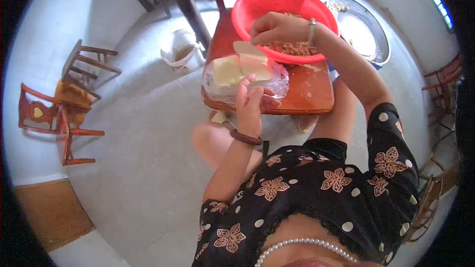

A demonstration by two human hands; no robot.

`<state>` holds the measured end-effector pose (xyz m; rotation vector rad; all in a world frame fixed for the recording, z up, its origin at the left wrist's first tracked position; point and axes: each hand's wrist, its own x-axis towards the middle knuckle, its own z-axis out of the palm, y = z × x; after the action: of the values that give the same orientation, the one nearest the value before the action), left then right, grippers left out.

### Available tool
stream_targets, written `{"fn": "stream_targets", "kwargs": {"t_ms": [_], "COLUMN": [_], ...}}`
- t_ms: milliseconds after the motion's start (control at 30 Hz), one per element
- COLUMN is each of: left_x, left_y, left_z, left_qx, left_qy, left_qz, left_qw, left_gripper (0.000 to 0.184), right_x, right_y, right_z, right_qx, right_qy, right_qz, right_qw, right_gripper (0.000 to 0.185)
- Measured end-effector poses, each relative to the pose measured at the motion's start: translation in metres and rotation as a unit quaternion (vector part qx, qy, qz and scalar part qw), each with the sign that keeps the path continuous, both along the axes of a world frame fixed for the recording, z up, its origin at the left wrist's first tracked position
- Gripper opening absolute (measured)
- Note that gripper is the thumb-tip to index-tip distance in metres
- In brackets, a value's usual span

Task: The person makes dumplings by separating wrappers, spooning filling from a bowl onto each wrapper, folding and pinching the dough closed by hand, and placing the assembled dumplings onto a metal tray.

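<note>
A stack of pale square dough wrappers (226, 70) lies on a clear plastic bag (217, 91) on the chair seat. One wrapper (255, 66) stands raised at the stack's right side, its top edge folded over. My left hand (252, 101), with a brown bracelet at the wrist, has its fingertips at the lower edge of this wrapper. Over the near rim of a red basin (316, 10) is my right hand (279, 28), fingers curled closed; what they hold is hidden. Inside the basin lies a chopped reddish-brown filling (292, 48).
The reddish wooden chair seat (309, 89) stands close before my knees. A white bucket (180, 52) is on the floor to the left. At the right rests a large round metal tray (383, 44) with pale items. Wooden chairs (62, 118) stand by the left wall.
</note>
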<state>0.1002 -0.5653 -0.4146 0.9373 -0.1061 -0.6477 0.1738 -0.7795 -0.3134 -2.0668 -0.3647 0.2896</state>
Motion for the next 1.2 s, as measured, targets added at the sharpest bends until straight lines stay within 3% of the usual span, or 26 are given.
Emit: {"fn": "stream_targets", "kwargs": {"t_ms": [100, 133, 167, 200, 233, 267, 300, 333, 367, 467, 500, 567, 600, 633, 667, 700, 800, 900, 1000, 1167, 1200], "left_x": [0.001, -0.001, 0.0, -0.004, -0.001, 0.001, -0.008, -0.009, 0.006, 0.002, -0.003, -0.019, -0.025, -0.027, -0.036, -0.038, -0.046, -0.02, -0.022, -0.011, -0.012], "left_y": [-0.003, -0.006, -0.012, -0.013, -0.014, -0.021, -0.028, -0.02, -0.02, -0.01, -0.011, -0.004, 0.002, 0.003, -0.002, -0.007, -0.033, -0.037, -0.056, -0.036, -0.038], "left_z": [-0.004, -0.013, -0.023, -0.014, -0.028, -0.024, -0.003, 0.009, -0.009, -0.039, -0.046, -0.06, -0.068, -0.071, -0.042, -0.034, -0.03, -0.048, -0.056, -0.057, -0.057], "left_qx": [-0.01, -0.011, -0.036, -0.102, -0.186, -0.245, -0.291, -0.351, -0.383, -0.414, -0.418, -0.253, -0.162, -0.082, -0.065, 0.03, 0.031, -0.054, -0.036, -0.062, -0.059], "left_qy": [-0.002, -0.005, 0.027, 0.083, 0.094, 0.069, 0.182, 0.127, 0.126, 0.11, 0.113, 0.113, 0.06, -0.009, 0.057, 0.055, 0.061, 0.105, 0.091, 0.101, 0.1], "left_qz": [-0.006, 0.023, 0.034, 0.024, -0.032, -0.009, 0.127, 0.024, -0.025, -0.086, -0.114, -0.062, -0.079, -0.107, -0.131, -0.161, -0.123, -0.242, -0.301, -0.382, -0.387], "left_qw": [1.0, 1.0, 0.998, 0.991, 0.977, 0.967, 0.931, 0.927, 0.915, 0.9, 0.894, 0.959, 0.982, 0.991, 0.988, 0.985, 0.99, 0.963, 0.949, 0.916, 0.915], "left_gripper": [0.033, 0.031, 0.037, 0.044, 0.052, 0.064, 0.074, 0.077, 0.077, 0.074, 0.071, 0.042, 0.036, 0.031, 0.033, 0.033, 0.029, 0.034, 0.039, 0.03, 0.03], "right_x": [-0.006, -0.015, -0.032, -0.032, -0.031, -0.055, -0.061, -0.064, -0.068, -0.077, -0.077, -0.094, -0.093, -0.102, -0.11, -0.119, -0.151, -0.153, -0.168, -0.178, -0.182], "right_y": [-0.02, -0.019, 0.007, 0.006, -0.027, -0.003, -0.001, -0.005, 0.018, 0.041, 0.035, 0.018, 0.009, 0.003, -0.004, -0.01, -0.035, -0.035, -0.043, -0.04, -0.055], "right_z": [-0.02, -0.017, -0.006, -0.022, -0.08, -0.051, -0.059, -0.066, -0.064, -0.055, -0.07, -0.078, -0.073, -0.083, -0.081, -0.079, -0.105, -0.115, -0.124, -0.099, -0.088], "right_qx": [0.106, 0.218, 0.318, 0.296, 0.317, 0.37, 0.358, 0.34, 0.34, 0.325, 0.273, 0.185, 0.134, 0.182, 0.16, 0.205, 0.346, 0.362, 0.387, 0.292, 0.233], "right_qy": [-0.005, 0.083, 0.077, 0.058, 0.046, 0.115, 0.133, 0.144, 0.159, 0.141, 0.124, 0.157, 0.152, 0.134, 0.126, 0.134, 0.248, 0.214, 0.179, 0.136, 0.061], "right_qz": [-0.082, -0.064, -0.089, -0.082, -0.116, -0.037, -0.003, 0.012, -0.072, 0.08, 0.036, -0.054, 0.002, -0.014, -0.014, -0.023, -0.055, -0.066, -0.073, -0.087, -0.077], "right_qw": [0.991, 0.97, 0.941, 0.95, 0.94, 0.921, 0.924, 0.929, 0.924, 0.932, 0.953, 0.969, 0.979, 0.974, 0.979, 0.969, 0.903, 0.905, 0.902, 0.943, 0.968], "right_gripper": [0.028, 0.036, 0.035, 0.042, 0.045, 0.046, 0.036, 0.026, 0.014, 0.018, 0.018, 0.016, 0.016, 0.021, 0.021, 0.02, 0.018, 0.017, 0.018, 0.024, 0.024]}}
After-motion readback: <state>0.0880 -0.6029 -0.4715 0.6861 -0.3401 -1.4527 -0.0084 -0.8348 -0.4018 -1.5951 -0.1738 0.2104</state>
